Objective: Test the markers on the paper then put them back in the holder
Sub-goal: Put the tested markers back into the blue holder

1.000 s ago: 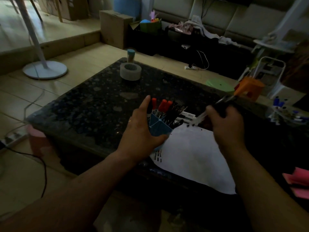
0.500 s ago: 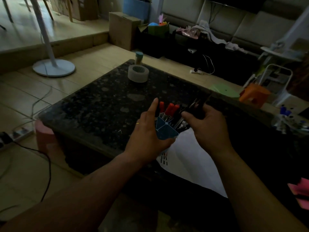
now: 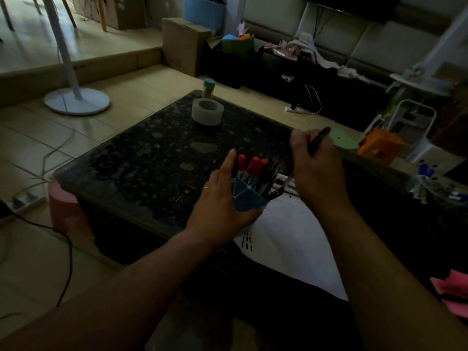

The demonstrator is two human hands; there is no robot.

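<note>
A blue marker holder (image 3: 247, 198) full of red-capped and dark markers (image 3: 255, 168) stands on the dark stone table (image 3: 152, 160) at the corner of a white paper (image 3: 286, 239). My left hand (image 3: 222, 203) wraps around the holder's left side, its forefinger pointing up. Just right of and above the holder, my right hand (image 3: 314, 168) grips a black marker (image 3: 319, 139) whose end sticks up past the knuckles. Short test strokes (image 3: 247, 239) mark the paper's near left corner.
A tape roll (image 3: 207, 114) and a small teal-capped jar (image 3: 209, 88) sit at the table's far end. More markers lie beside the holder (image 3: 286, 183) and on the right (image 3: 435, 188). An orange stool (image 3: 379, 145), a fan base (image 3: 77, 100) and floor cables surround the table.
My right hand went from right of the holder in to its markers, then lifted up and back with a black marker. The left hand stayed on the holder.
</note>
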